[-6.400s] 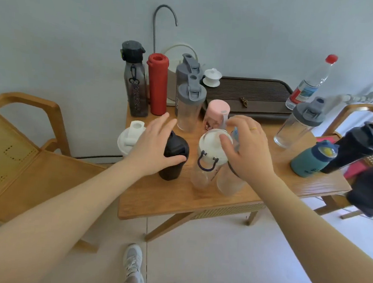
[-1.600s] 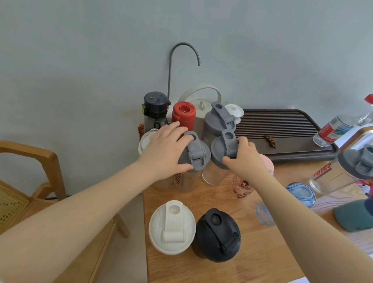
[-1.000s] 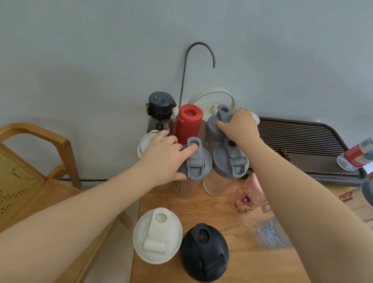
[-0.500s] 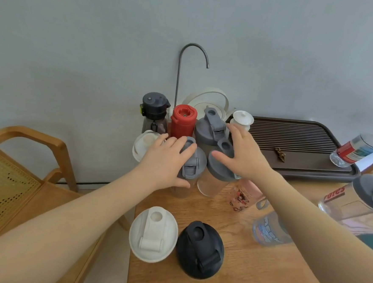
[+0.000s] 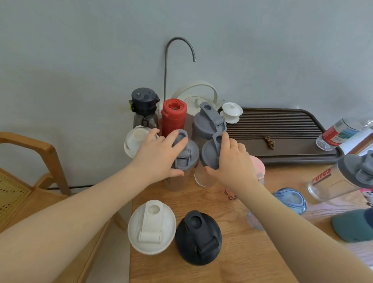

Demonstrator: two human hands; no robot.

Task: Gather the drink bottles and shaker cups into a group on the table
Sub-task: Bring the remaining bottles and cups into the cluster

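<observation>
Lower centre: white-lidded shaker (image 5: 152, 227) and black shaker (image 5: 198, 237) stand side by side near the table (image 5: 238, 271) edge. Both forearms reach up-frame from the lower corners. Centre: left hand (image 5: 158, 156), fingers spread and curled over the lid, grips the left grey-lidded shaker (image 5: 186, 158); right hand (image 5: 232, 165) clasps the right grey-lidded shaker (image 5: 208, 157), index finger along its flip cap, thumb at the rim. Behind, by the wall: dark bottle (image 5: 143, 107), red bottle (image 5: 173, 116), tall grey shaker (image 5: 206, 123)

Open tabletop (image 5: 249, 267) right of black shaker (image 5: 197, 237)
</observation>
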